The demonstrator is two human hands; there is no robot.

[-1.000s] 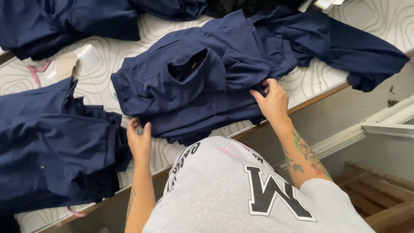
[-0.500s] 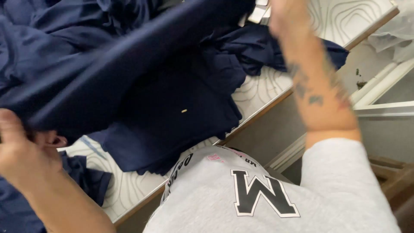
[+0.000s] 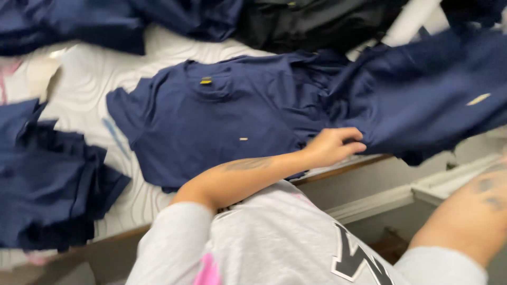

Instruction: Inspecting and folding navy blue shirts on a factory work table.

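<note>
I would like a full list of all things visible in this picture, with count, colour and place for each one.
flat shirt: one, navy, spread in the middle of the table.
lifted shirt: one, navy, blurred, at the right, its edge held by the left hand.
shirt pile: one pile, navy, at the table's left edge.
dark clothes: several, navy and black, along the far side.
table: one, white with a wavy pattern, wooden front edge.
white ledge: one, lower right, below the table.
left hand: reaches across, fingers closed on the lifted shirt.
right forearm: bottom right; its hand is out of view.
</note>
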